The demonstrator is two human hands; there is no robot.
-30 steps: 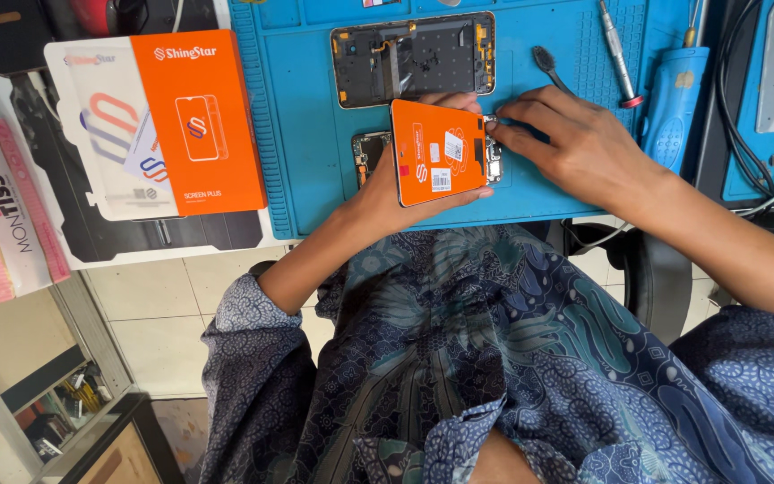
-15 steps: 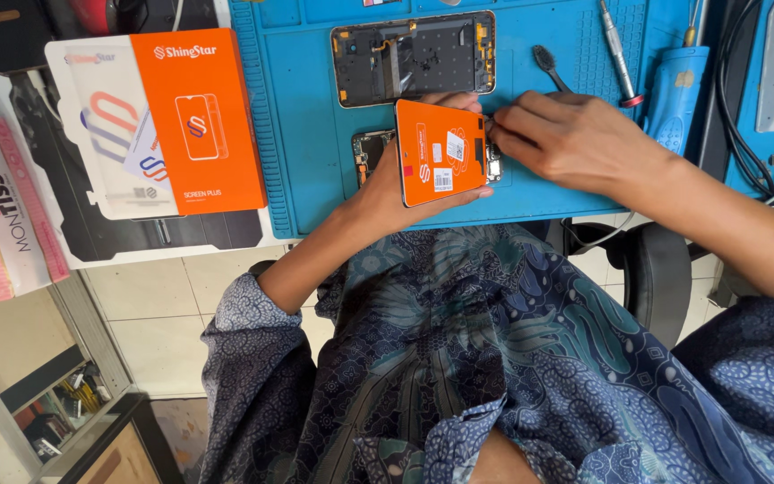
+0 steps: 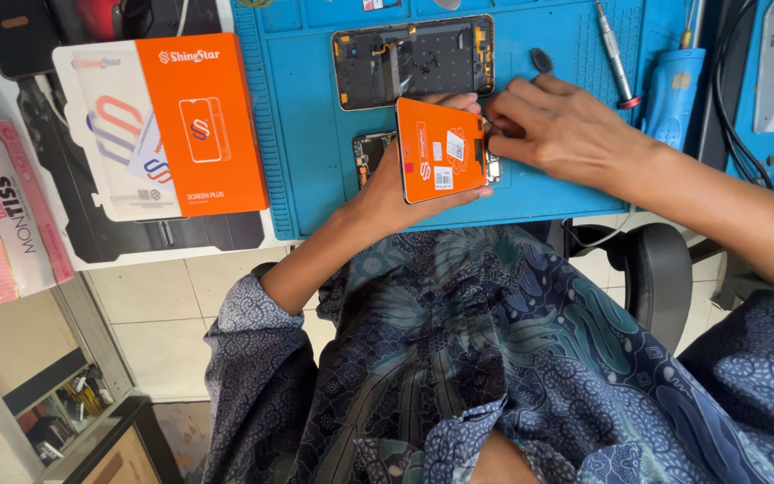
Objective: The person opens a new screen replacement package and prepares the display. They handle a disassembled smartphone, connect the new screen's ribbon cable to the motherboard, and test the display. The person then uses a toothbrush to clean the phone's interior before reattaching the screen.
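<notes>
— Left hand [image 3: 387, 193]?
— Gripping the orange screen part [image 3: 441, 150], tilted above the blue mat [image 3: 315, 134].
— Right hand [image 3: 566, 130]?
— Fingers pinched closed at the part's right edge, below the opened phone [image 3: 414, 61].

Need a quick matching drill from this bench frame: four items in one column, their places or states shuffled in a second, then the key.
Items:
1. small orange panel
2. opened phone frame
3. orange and white box
4. screwdriver

Places or states:
A. lies on the blue mat beyond the hands, insides showing
B. lies left of the mat, on a dark surface
C. held in the left hand, with the right hand at its edge
D. lies on the mat beyond the right hand

Pairs: 1-C, 2-A, 3-B, 4-D
</notes>
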